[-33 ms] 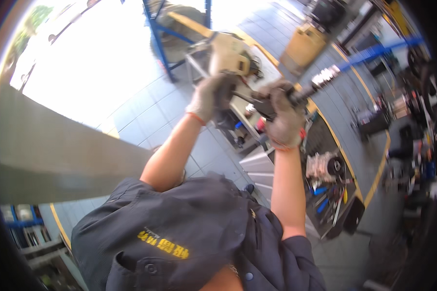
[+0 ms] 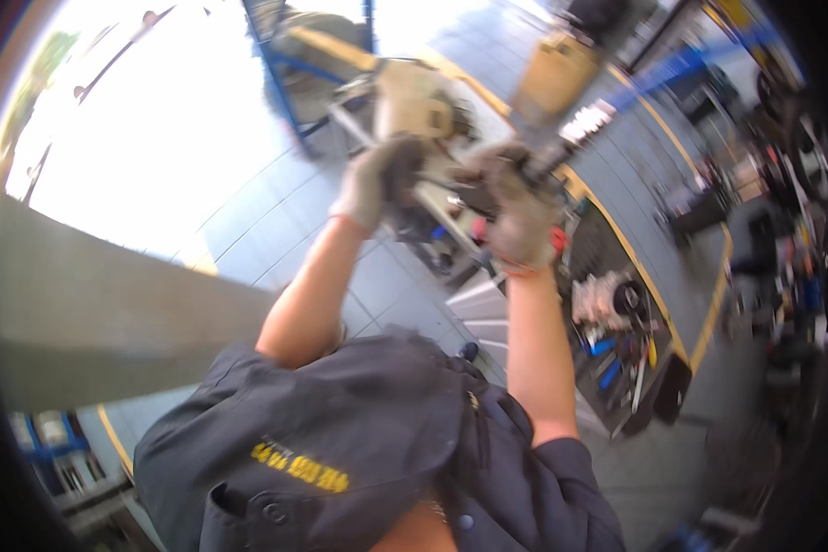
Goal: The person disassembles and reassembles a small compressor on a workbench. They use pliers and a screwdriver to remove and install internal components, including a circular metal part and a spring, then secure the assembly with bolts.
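Both my hands are raised ahead of me in grey-white work gloves with dark palms and orange cuffs. My left hand [image 2: 377, 181] is closed; blur hides what its fingers hold, if anything. To its right, my right hand [image 2: 522, 221] wraps round a dark blocky part [image 2: 477, 197] that juts from the glove toward the left hand. A dark bar [image 2: 545, 164] with a shiny ribbed section [image 2: 587, 123] and a long blue length [image 2: 676, 69] runs up and right from the right hand. Whether it joins the held part I cannot tell.
Beyond the hands, a beige casing [image 2: 409, 99] rests on a bench beside a blue frame [image 2: 281, 87]. At right, a dark workbench [image 2: 607, 235] bears a metal cylindrical unit [image 2: 601, 300] and several hand tools [image 2: 616, 368]. A broad grey panel [image 2: 110, 313] stands close at left.
The whole picture has shifted a little left, hands and background together. A thin dark rod between my hands shows less plainly. Both hands keep nearly the same pose.
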`<move>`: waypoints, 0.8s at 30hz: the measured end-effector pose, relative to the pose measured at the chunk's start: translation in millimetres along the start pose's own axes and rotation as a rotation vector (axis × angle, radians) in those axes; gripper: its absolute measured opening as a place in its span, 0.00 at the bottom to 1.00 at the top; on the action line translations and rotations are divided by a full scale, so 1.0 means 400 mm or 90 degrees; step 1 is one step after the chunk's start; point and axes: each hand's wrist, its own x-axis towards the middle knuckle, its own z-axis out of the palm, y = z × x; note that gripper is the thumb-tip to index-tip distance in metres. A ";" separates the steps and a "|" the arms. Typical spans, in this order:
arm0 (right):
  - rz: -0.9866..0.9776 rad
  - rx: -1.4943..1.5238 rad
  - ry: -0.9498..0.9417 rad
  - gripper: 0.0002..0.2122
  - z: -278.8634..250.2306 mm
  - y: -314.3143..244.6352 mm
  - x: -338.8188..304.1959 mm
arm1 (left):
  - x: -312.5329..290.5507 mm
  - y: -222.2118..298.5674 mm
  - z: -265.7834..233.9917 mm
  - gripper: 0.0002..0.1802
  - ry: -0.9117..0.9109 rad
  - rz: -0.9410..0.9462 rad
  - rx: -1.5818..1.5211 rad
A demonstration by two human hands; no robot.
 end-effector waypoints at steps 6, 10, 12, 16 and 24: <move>0.046 -0.171 0.094 0.10 -0.023 -0.089 0.000 | 0.102 -0.191 -0.188 0.13 -0.151 0.057 0.264; -0.018 -0.282 0.197 0.15 -0.095 -0.176 0.037 | 0.061 -0.337 -0.399 0.07 -0.119 -0.062 0.126; -0.060 -0.306 0.270 0.16 -0.140 -0.217 0.054 | -0.007 -0.411 -0.493 0.10 -0.002 -0.242 -0.031; -0.045 -0.399 0.342 0.16 -0.266 -0.347 0.081 | -0.202 -0.510 -0.612 0.26 0.125 -0.422 -0.102; -0.029 -0.509 0.358 0.08 -0.602 -0.618 0.236 | -0.284 -0.511 -0.606 0.22 0.228 -0.523 -0.096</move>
